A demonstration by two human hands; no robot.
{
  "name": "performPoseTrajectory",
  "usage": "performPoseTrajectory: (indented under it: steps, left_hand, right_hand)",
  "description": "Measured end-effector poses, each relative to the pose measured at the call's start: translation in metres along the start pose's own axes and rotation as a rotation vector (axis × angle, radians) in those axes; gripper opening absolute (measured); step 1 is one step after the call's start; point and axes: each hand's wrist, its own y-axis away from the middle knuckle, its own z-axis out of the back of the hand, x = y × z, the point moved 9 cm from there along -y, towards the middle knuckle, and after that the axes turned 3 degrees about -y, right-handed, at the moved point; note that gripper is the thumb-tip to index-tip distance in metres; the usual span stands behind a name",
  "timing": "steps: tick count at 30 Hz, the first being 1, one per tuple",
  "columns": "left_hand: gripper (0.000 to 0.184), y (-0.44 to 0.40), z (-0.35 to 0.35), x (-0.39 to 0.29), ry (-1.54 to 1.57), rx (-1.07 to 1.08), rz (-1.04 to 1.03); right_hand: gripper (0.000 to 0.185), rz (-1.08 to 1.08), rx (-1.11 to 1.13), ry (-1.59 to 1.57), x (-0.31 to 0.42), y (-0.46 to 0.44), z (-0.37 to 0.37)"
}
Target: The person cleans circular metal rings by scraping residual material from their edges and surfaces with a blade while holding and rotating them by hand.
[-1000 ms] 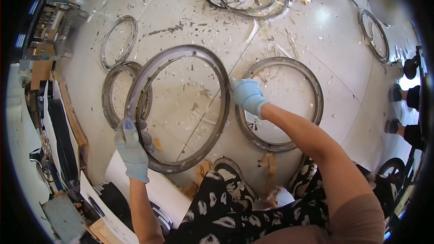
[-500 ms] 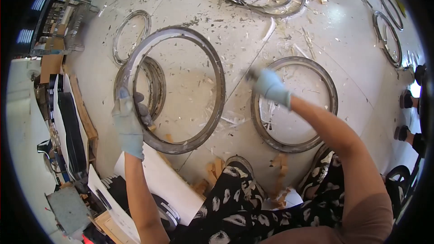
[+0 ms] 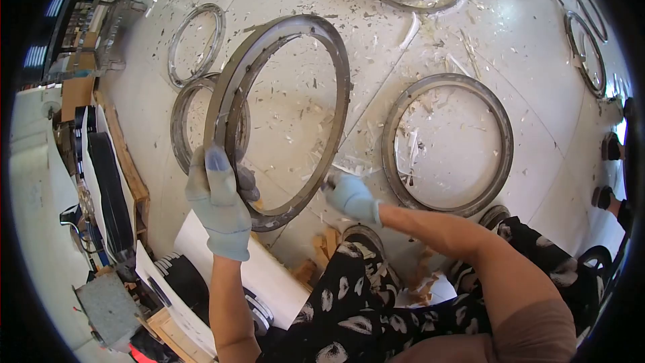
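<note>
My left hand (image 3: 222, 202), in a pale blue-grey glove, is closed around the near left side of a large grey ring (image 3: 342, 94), which is tilted up off the floor. Its thumb lies along the outer face. My right hand (image 3: 352, 198), gloved alike, is closed near the ring's lower right edge; whether it touches the ring, or what its fingers hold, I cannot make out. Another grey ring (image 3: 505, 144) lies flat on the floor to the right. Smaller stacked rings (image 3: 180, 128) are partly hidden behind the raised ring.
A thin ring (image 3: 221, 30) lies at the far left, and several rings (image 3: 430, 9) are piled at the back. More rings (image 3: 583, 60) lie at far right, near another person's shoe (image 3: 610, 146). Scraps litter the floor (image 3: 295, 107). White sheeting (image 3: 269, 275) is beside my legs.
My right hand has moved left and toward me, from above the flat ring to the held ring's lower edge. The held ring has turned and shifted slightly right with my left hand.
</note>
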Motion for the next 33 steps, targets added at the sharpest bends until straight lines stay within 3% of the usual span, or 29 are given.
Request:
performPoseTrajectory:
  steps: [2, 6, 8, 11, 17, 19, 20, 25, 27, 29, 31, 33]
  left_hand:
    - [0.041, 0.003, 0.001, 0.003, 0.017, -0.025, -0.003]
    - [0.041, 0.007, 0.006, 0.004, -0.007, -0.028, -0.016]
    - [0.040, 0.009, 0.007, 0.004, -0.007, -0.025, -0.022]
    - [0.040, 0.014, 0.005, 0.003, -0.006, 0.001, -0.044]
    - [0.039, 0.019, 0.006, 0.010, 0.007, 0.023, -0.054]
    - [0.038, 0.021, 0.004, 0.008, 0.024, 0.014, -0.043]
    - [0.038, 0.023, 0.006, 0.011, 0.021, 0.013, -0.038]
    - [0.036, 0.022, 0.006, 0.011, 0.006, 0.026, -0.074]
    - [0.036, 0.023, 0.008, 0.014, -0.005, 0.046, -0.068]
    - [0.035, 0.020, 0.008, 0.009, -0.008, 0.052, -0.085]
    - [0.033, 0.023, 0.006, 0.007, -0.024, 0.062, -0.111]
    - [0.033, 0.023, 0.006, 0.011, -0.003, 0.062, -0.082]
  right_hand:
    - [0.028, -0.101, 0.112, -0.259, 0.015, 0.022, -0.023]
    - [0.026, -0.085, 0.173, -0.318, 0.030, 0.037, -0.039]
    - [0.026, 0.033, -0.005, -0.001, 0.013, 0.010, -0.008]
    - [0.027, 0.062, 0.067, 0.118, 0.020, 0.016, -0.014]
    - [0.032, -0.048, 0.102, -0.056, -0.001, 0.004, -0.012]
    - [0.032, 0.103, 0.131, -0.035, 0.013, 0.022, -0.044]
    - [0.031, -0.029, 0.204, -0.111, 0.029, 0.034, -0.039]
    - [0.030, -0.072, 0.066, -0.086, 0.001, -0.002, -0.005]
    - [0.029, 0.142, 0.143, -0.013, 0.050, 0.034, -0.017]
    - [0.029, 0.172, 0.082, 0.059, 0.027, 0.003, -0.022]
    - [0.029, 0.002, 0.001, 0.034, -0.007, -0.014, -0.010]
    - [0.028, 0.003, 0.093, 0.039, 0.014, 0.018, -0.021]
